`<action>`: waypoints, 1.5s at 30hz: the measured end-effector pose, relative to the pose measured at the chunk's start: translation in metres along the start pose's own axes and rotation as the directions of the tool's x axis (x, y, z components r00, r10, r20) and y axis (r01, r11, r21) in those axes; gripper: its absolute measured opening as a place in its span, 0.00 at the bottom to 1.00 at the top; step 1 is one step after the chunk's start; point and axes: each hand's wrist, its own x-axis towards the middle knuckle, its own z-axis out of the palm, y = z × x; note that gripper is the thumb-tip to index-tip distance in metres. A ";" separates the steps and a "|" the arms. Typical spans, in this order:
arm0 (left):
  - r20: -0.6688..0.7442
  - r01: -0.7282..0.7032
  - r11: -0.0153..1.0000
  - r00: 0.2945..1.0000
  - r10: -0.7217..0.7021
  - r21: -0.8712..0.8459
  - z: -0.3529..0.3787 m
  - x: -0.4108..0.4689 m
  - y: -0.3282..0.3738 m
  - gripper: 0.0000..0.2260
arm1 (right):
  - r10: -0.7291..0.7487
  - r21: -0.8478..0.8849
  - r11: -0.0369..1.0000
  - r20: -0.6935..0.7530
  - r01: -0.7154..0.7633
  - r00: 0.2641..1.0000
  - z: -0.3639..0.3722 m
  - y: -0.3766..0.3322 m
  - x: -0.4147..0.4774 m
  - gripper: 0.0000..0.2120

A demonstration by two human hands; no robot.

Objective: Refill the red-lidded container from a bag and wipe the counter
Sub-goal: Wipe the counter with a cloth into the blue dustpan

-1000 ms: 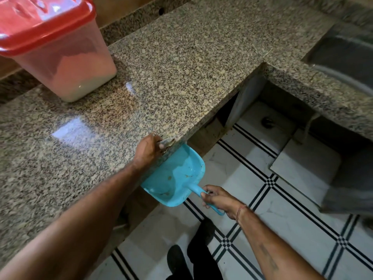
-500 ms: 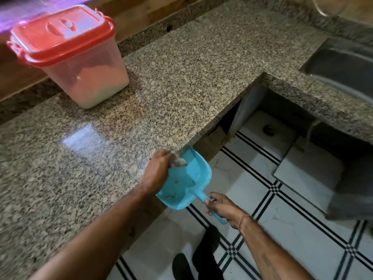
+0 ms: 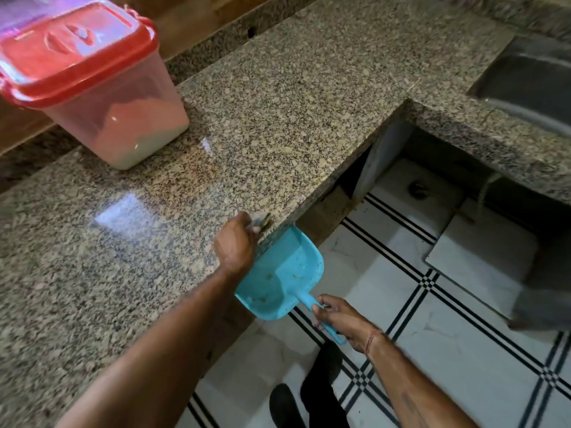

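The clear container (image 3: 123,118) with its red lid (image 3: 71,50) on stands at the back left of the granite counter (image 3: 293,103), partly filled with pale powder. My left hand (image 3: 236,245) grips a small greyish cloth (image 3: 261,219) at the counter's front edge. My right hand (image 3: 340,318) holds the handle of a blue dustpan (image 3: 281,279), kept just below that edge under the cloth. A few crumbs lie in the pan. No bag is in view.
A steel sink (image 3: 531,84) is set into the counter's right wing. Below the counter is an open recess with a floor drain (image 3: 417,189). The floor is white tile with black stripes (image 3: 432,350). My dark-clad feet (image 3: 309,393) stand close to the counter.
My left hand with the cloth moved off the edge over the dustpan and is back on the counter edge. The view has shifted, bringing more of the container into sight.
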 end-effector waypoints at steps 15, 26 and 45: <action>0.399 -0.138 0.988 0.904 0.153 -0.067 -0.018 0.041 -0.007 0.07 | -0.037 -0.006 0.999 0.002 0.037 0.999 -0.009 -0.012 0.005 0.07; 0.136 -0.281 0.958 0.949 0.286 -0.053 0.000 -0.039 0.007 0.06 | -0.028 0.006 1.000 -0.027 0.028 0.999 0.000 -0.004 -0.008 0.06; 0.244 -0.309 0.949 0.927 0.284 0.068 -0.015 0.015 -0.016 0.08 | -0.019 0.018 1.000 -0.023 0.019 1.000 -0.026 0.008 0.002 0.05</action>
